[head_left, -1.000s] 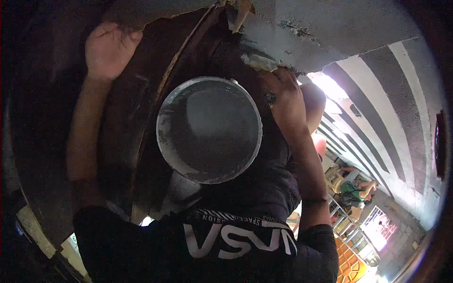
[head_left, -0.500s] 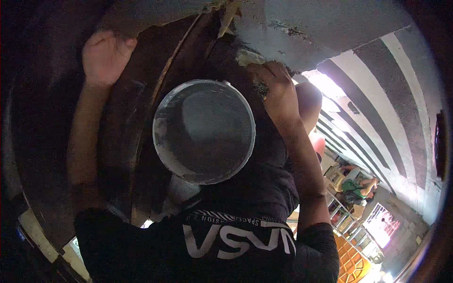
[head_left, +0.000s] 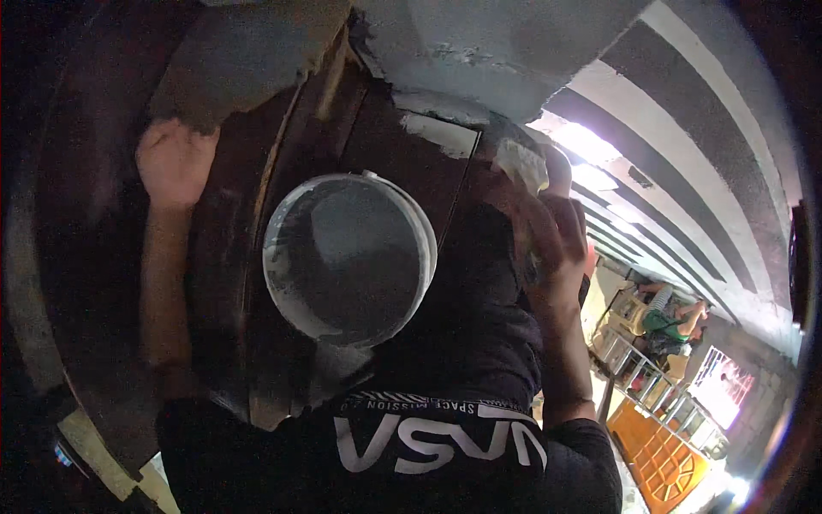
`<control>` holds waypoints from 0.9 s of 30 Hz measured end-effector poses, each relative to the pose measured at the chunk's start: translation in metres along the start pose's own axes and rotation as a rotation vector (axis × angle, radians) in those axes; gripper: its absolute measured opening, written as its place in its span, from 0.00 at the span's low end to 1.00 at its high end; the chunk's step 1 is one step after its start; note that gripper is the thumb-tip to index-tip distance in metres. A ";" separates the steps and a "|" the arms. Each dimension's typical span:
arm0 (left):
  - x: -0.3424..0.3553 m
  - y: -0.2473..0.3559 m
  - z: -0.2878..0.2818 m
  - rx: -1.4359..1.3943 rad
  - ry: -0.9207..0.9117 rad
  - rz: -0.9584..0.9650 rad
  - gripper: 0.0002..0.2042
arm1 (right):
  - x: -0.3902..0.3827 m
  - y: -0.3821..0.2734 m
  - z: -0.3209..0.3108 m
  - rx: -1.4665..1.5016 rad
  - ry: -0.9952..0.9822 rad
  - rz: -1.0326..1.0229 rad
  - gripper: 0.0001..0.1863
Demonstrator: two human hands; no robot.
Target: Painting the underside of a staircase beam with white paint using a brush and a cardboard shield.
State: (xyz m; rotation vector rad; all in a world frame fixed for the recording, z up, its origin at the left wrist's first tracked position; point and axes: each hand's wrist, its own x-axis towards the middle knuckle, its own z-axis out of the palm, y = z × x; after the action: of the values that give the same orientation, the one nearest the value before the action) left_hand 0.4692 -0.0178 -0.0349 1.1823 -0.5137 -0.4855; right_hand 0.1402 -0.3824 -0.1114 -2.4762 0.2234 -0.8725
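Observation:
In my right hand (head_left: pixel 558 244) is a pale, flat, scraper-like piece (head_left: pixel 521 164) smeared with grey. The hand is blurred, its fingers curled round the piece, to the right of a round bucket (head_left: pixel 431 244). Greyish paste or liquid (head_left: pixel 360 248) shows inside the bucket, which sits in front of my dark shirt. My left hand (head_left: pixel 177 163) is raised at the lower edge of a brownish-grey coated area (head_left: pixel 244 64); its fingertips are lost in shadow there. Beyond the bucket, a light grey rectangular patch (head_left: pixel 441 134) lies on a dark brown surface (head_left: pixel 390 141).
Grey coating (head_left: pixel 505 51) with a ragged edge spreads across the top. On the right runs a black-and-white striped surface (head_left: pixel 685 103). Farther off are a metal ladder-like frame (head_left: pixel 659 390), an orange panelled door (head_left: pixel 655 454), a barred window (head_left: pixel 723 385) and another person (head_left: pixel 672 321).
My right hand has drawn down and right, away from the grey coating's edge, with the pale piece. My left hand sits lower. The bucket appears lower and farther left as the view shifts.

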 end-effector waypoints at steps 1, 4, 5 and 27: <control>0.000 -0.002 0.000 -0.221 -0.048 -0.031 0.20 | -0.004 -0.001 -0.001 0.028 0.046 0.034 0.19; -0.002 -0.004 -0.001 -0.048 0.027 0.019 0.19 | -0.009 -0.001 -0.008 0.104 0.174 0.041 0.17; -0.003 -0.004 -0.004 0.307 0.033 0.068 0.19 | -0.010 0.002 -0.011 0.126 0.227 0.020 0.15; 0.007 0.004 -0.045 -0.329 -0.003 -0.108 0.18 | -0.023 0.081 -0.013 1.226 0.814 0.731 0.16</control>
State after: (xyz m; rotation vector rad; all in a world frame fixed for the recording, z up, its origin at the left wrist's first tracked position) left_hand 0.5023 0.0128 -0.0436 0.8955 -0.3564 -0.6388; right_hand 0.1152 -0.4504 -0.1568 -0.7444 0.5881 -1.1212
